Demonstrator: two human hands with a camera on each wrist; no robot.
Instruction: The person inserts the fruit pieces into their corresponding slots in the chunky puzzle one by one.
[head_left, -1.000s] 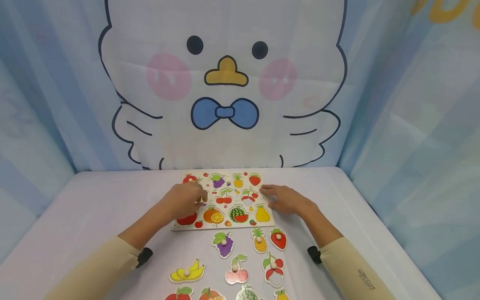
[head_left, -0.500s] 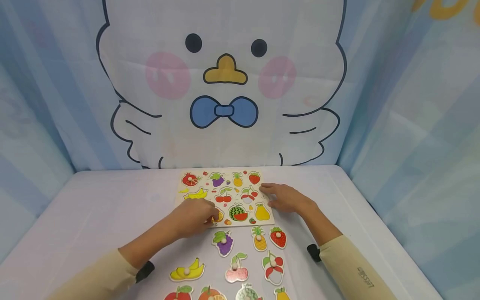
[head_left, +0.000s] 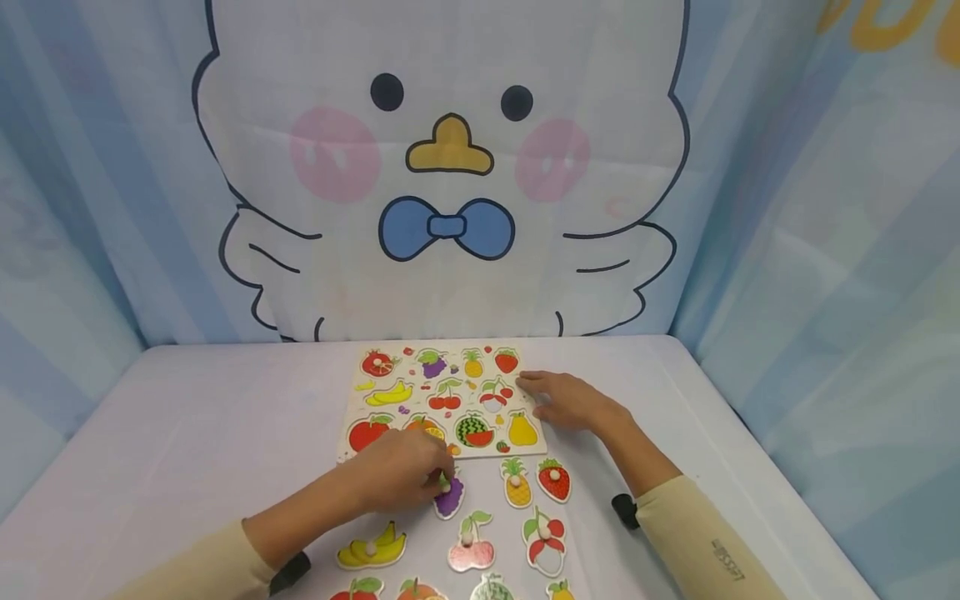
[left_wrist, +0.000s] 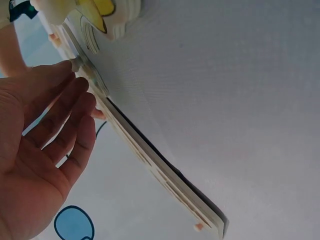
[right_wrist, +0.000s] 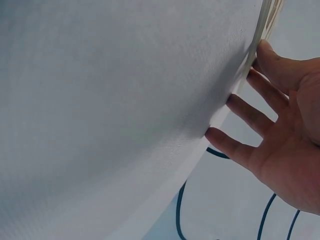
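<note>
My left hand (head_left: pixel 401 468) reaches the grape puzzle piece (head_left: pixel 450 503) just in front of the wooden fruit puzzle board (head_left: pixel 358 402). In the left wrist view, thumb and index finger pinch a small pale knob (left_wrist: pixel 76 64), partly hidden by the fingertips. My right hand (head_left: pixel 570 400) rests at the board's right edge, its fingers spread in the right wrist view, with fingertips on the tabletop and the thumb at the board edge (right_wrist: pixel 261 37). A knobbed pomegranate piece (head_left: pixel 377 362) sits in the board's far left slot; the other pictures there show no knobs.
Loose knobbed pieces lie nearer me: pineapple (head_left: pixel 515 482), strawberry (head_left: pixel 554 480), bananas (head_left: pixel 372 547), cherries (head_left: pixel 472 546) and a red-and-white fruit piece (head_left: pixel 544 543). Several more are cut off at the bottom edge. A printed curtain (head_left: pixel 450 292) hangs behind the white table (head_left: pixel 240 400).
My left hand has come from the board's left side, across its front edge, down to the grape piece. The pomegranate piece is now uncovered. My right hand has stayed in place.
</note>
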